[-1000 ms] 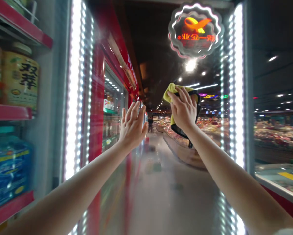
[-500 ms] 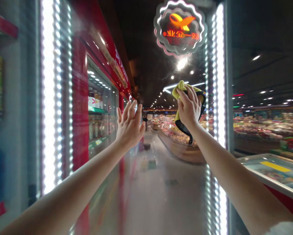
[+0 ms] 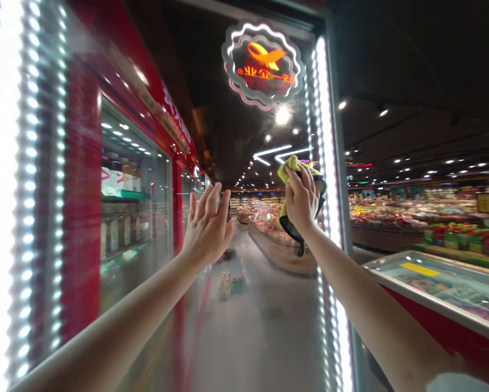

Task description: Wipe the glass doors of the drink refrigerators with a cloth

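LED-lit door frame [image 3: 328, 163] rising just beside the right hand [image 3: 303, 198], red refrigerator case [image 3: 81, 207] walling the left, aisle floor [image 3: 260, 337] stretching open ahead, chest freezer [image 3: 432, 288] jutting in beyond the frame

- A slim, bare left forearm [image 3: 117, 326] entered from seven o'clock, ending in a bare left hand [image 3: 208, 231].
- A slim, bare right forearm [image 3: 370, 299] entered from five o'clock, ending in a bare right hand [image 3: 303, 198].
- A pale whitish fabric sleeve [image 3: 456, 383] showed at five o'clock, along the bottom edge.

The scene is viewed from the person's head, faced forward and down along a supermarket aisle [image 3: 260, 326], with a glass-door display cooler [image 3: 134, 218] seen close up at the left of the frame
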The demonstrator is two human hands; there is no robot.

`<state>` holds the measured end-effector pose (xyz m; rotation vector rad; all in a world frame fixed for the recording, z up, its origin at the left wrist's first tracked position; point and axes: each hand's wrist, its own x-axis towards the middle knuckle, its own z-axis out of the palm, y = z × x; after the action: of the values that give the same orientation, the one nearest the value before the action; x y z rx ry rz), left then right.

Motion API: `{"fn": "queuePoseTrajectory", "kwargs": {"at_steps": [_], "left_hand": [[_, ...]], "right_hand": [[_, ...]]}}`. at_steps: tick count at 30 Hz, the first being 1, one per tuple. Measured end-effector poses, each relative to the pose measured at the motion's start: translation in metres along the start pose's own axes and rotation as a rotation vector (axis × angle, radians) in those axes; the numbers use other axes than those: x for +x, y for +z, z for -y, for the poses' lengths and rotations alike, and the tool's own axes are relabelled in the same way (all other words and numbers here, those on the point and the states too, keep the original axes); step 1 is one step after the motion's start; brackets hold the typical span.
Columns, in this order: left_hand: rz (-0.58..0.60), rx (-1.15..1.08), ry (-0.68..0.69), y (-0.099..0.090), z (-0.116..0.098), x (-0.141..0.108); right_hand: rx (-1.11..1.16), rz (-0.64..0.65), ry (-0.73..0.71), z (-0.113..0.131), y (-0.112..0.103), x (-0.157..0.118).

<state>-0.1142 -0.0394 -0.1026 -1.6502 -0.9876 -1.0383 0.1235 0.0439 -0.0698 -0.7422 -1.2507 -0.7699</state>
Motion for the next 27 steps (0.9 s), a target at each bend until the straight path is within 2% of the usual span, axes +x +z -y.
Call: {"fn": "queuePoseTrajectory", "kwargs": {"at_steps": [2, 5, 8, 10, 12, 15, 18, 20, 25, 27], "left_hand": [[-0.005, -0.004, 0.021, 0.003, -0.004, -0.002], [-0.004, -0.010, 0.050, 0.011, -0.013, 0.002], [-0.003, -0.008, 0.083, 0.021, -0.026, 0.014], [-0.005, -0.006, 0.105, 0.026, -0.033, 0.021], [-0.014, -0.012, 0.109, 0.030, -0.038, 0.024], [-0.036, -0.023, 0.101, 0.033, -0.040, 0.021], [-0.047, -0.026, 0.124, 0.037, -0.042, 0.019], [-0.056, -0.030, 0.139, 0.042, -0.045, 0.021], [-0.090, -0.049, 0.145, 0.056, -0.057, 0.031], [-0.093, -0.059, 0.150, 0.059, -0.061, 0.031]], "right_hand": [[0.000, -0.038, 0.063, -0.003, -0.004, -0.026], [-0.009, 0.044, -0.031, 0.005, -0.005, -0.042], [-0.032, 0.135, -0.137, 0.004, -0.002, -0.013], [-0.039, 0.125, -0.127, -0.008, -0.001, 0.009], [-0.031, 0.080, -0.090, -0.024, -0.003, 0.015], [-0.010, 0.020, -0.046, -0.038, -0.007, -0.011], [0.005, 0.073, -0.093, -0.037, -0.009, -0.032], [0.000, 0.141, -0.164, -0.035, -0.009, -0.019], [-0.112, 0.210, -0.206, -0.043, -0.010, 0.060], [-0.185, 0.237, -0.196, -0.052, -0.016, 0.067]]}}
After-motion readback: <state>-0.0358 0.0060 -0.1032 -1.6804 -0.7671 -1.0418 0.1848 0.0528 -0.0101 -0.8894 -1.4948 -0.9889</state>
